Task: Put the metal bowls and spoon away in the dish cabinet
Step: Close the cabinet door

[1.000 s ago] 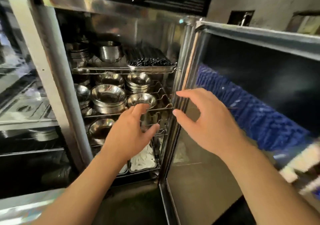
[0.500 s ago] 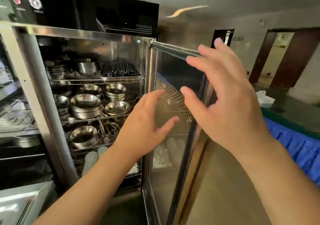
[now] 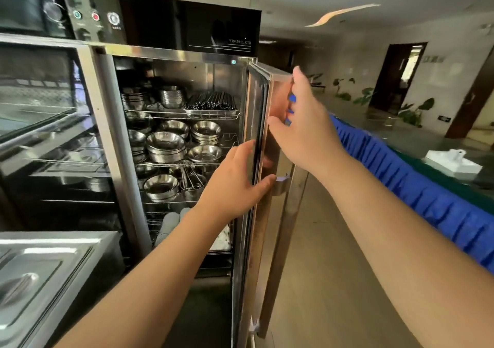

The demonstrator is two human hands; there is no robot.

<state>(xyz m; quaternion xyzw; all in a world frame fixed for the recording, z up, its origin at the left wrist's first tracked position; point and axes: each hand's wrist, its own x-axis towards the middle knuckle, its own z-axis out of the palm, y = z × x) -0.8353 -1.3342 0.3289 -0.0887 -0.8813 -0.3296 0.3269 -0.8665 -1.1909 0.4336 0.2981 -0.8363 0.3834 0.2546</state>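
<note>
The steel dish cabinet [image 3: 171,53] stands with its door [image 3: 270,227] swung nearly edge-on to me. Stacked metal bowls [image 3: 165,147] fill the middle wire shelf, and another bowl [image 3: 160,187] sits one shelf lower beside a cluster of metal utensils [image 3: 191,178]; I cannot pick out a single spoon among them. My left hand [image 3: 235,184] grips the door's free edge, fingers on the inner side, thumb wrapped over the edge. Higher up, my right hand [image 3: 307,128] holds the same edge from the outer face. Neither hand carries a bowl or spoon.
A tray of dark chopsticks [image 3: 211,103] lies on the top shelf. A steel container with a lid [image 3: 40,272] stands at the lower left. A long table with a blue skirt [image 3: 427,195] runs along the right, with a white box [image 3: 451,160] on it. Floor lies between.
My left hand left the bowls on the shelf and came to the door edge. My right hand closed on the door too. The door has swung toward the cabinet, and my view has risen and pulled back.
</note>
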